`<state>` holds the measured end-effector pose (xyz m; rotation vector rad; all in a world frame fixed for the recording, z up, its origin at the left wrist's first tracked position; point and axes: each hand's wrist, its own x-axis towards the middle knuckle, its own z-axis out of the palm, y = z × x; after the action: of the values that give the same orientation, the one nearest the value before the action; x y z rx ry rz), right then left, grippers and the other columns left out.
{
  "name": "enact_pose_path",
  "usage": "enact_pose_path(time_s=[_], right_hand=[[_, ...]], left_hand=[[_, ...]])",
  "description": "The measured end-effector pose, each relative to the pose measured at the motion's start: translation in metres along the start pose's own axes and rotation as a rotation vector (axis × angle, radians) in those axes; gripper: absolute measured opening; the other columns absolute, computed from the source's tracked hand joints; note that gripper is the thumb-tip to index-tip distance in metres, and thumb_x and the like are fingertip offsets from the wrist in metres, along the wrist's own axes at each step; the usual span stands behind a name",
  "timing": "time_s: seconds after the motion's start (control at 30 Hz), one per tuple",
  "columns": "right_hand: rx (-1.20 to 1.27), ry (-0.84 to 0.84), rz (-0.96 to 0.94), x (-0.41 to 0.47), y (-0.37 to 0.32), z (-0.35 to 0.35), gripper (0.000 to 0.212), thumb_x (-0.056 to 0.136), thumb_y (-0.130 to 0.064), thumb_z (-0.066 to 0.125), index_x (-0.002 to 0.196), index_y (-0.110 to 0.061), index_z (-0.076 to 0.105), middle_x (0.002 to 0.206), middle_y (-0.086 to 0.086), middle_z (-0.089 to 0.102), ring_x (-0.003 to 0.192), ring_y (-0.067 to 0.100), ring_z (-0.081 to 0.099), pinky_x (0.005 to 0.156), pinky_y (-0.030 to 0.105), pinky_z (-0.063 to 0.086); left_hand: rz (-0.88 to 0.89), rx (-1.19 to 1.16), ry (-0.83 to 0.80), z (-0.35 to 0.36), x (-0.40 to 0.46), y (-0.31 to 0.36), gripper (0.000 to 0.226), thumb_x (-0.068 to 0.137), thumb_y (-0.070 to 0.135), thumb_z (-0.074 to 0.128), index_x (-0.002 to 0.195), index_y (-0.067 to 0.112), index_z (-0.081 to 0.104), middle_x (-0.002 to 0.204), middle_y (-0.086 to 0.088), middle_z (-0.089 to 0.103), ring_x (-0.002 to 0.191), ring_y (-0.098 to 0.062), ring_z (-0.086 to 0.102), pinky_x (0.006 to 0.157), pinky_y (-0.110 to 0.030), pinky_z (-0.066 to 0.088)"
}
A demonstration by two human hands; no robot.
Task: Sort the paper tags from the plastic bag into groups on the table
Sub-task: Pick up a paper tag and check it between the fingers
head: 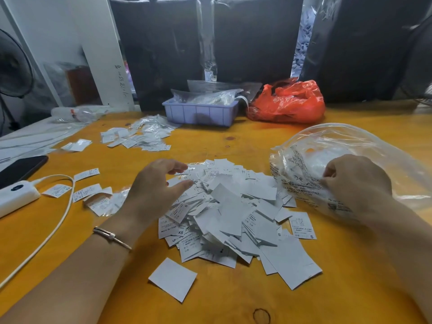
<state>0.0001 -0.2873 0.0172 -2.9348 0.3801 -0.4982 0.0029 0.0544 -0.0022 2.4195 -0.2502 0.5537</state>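
Observation:
A big loose heap of white paper tags (230,206) lies in the middle of the yellow table (233,300). My left hand (156,183) hovers over the heap's left edge, fingers spread and relaxed, holding nothing. My right hand (355,181) grips the crumpled edge of a clear printed plastic bag (339,155) at the right, which lies slumped on the table. A few tags (86,190) lie apart at the left, and another scatter of tags (140,136) sits farther back.
A lilac plastic tray (198,111) with bagged items and a red plastic bag (287,101) stand at the back. A white power bank (16,195) with cable and a black phone (21,168) lie at the left edge. Dark wrapped bundles (252,38) wall the rear.

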Motion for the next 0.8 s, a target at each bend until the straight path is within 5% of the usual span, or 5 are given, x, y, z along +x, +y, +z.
enact_pose_path(time_s=[0.4, 0.57, 0.8], right_hand=[[0.155, 0.218, -0.045, 0.005, 0.004, 0.004, 0.007, 0.086, -0.009, 0.067, 0.080, -0.008, 0.063, 0.077, 0.017, 0.063, 0.072, 0.033, 0.049, 0.062, 0.033, 0.035], [0.240, 0.280, -0.091, 0.002, 0.003, 0.001, 0.018, 0.079, 0.008, 0.060, 0.090, -0.006, 0.064, 0.079, 0.017, 0.067, 0.079, 0.038, 0.057, 0.067, 0.038, 0.045], [0.303, 0.256, -0.107, 0.001, 0.002, -0.006, 0.030, 0.069, -0.004, 0.083, 0.094, -0.003, 0.067, 0.071, 0.012, 0.062, 0.075, 0.036, 0.057, 0.067, 0.035, 0.042]], left_hand=[[0.037, -0.061, -0.018, 0.006, -0.003, 0.003, 0.028, 0.086, 0.027, 0.075, 0.113, 0.025, 0.067, 0.099, 0.020, 0.060, 0.099, -0.001, 0.058, 0.075, -0.015, 0.047], [0.043, -0.068, -0.020, 0.007, -0.003, 0.002, 0.027, 0.086, 0.028, 0.075, 0.112, 0.025, 0.068, 0.099, 0.019, 0.061, 0.098, 0.001, 0.057, 0.075, -0.015, 0.048], [0.039, -0.070, -0.026, 0.007, -0.004, 0.003, 0.026, 0.086, 0.028, 0.075, 0.111, 0.025, 0.068, 0.101, 0.017, 0.063, 0.098, 0.003, 0.057, 0.074, -0.014, 0.047]])
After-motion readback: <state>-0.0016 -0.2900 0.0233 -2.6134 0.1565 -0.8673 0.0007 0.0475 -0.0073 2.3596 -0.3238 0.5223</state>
